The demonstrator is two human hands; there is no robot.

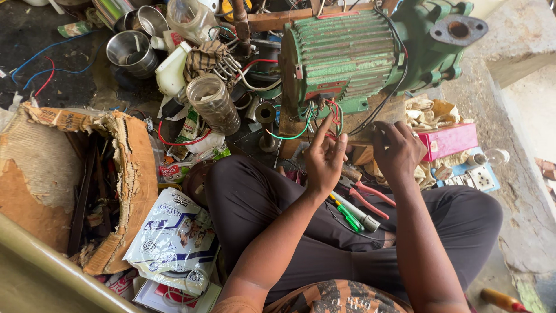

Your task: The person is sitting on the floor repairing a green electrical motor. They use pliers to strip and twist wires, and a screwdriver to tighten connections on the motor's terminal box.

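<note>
1. Green ribbed metal makes up the electric motor (347, 58), which lies on its side on a wooden block (370, 124) at the top of the head view, straight in front of the seated person.
2. Red and green wires (324, 113) spill from the motor's lower front edge, just above both hands.
3. The left hand (325, 159) is raised with its fingers (321, 132) stretched up to the wires; the fingertips meet the strands, and it looks like a light pinch, though the exact grip is too small to make out.
4. The right hand (397, 149) sits just beside it with its back to the camera and its fingers curled toward the same wire bundle and the block's edge; what it grasps, if anything, is hidden, so I cannot tell.
5. Between the two forearms, on the person's lap, lie a green-handled screwdriver (346, 214), a white tester pen (360, 215) and red-handled pliers (370, 196), all untouched.
6. To the left stand a torn cardboard box (124, 174) of tools, a clear plastic jar (214, 104) on its side and steel cups (128, 52).
7. A pink box (449, 140) rests to the right of the motor, near a white switch plate (480, 178).
</note>
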